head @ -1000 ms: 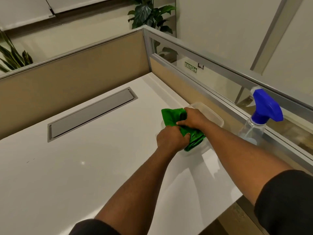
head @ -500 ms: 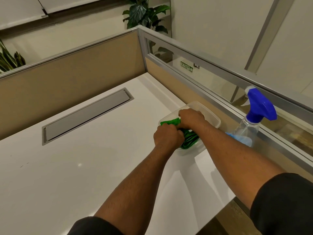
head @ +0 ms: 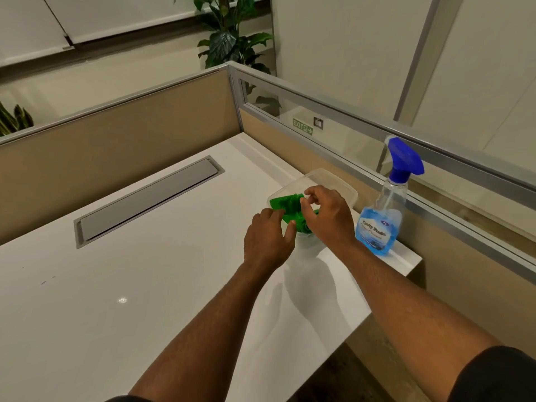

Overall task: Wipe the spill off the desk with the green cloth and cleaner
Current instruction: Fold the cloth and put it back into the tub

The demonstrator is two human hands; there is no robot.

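Fingers [head: 308,198] of both hands loosely pinch the green cloth [head: 285,206] in the clear tub [head: 333,181].

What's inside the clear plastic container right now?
The green cloth, bunched up in the clear container. Both hands are on it and cover its near part; whether anything else lies beneath cannot be seen.

One green cloth [head: 290,211], one spray bottle [head: 383,216] (blue-capped), one clear container [head: 333,181], two hands.
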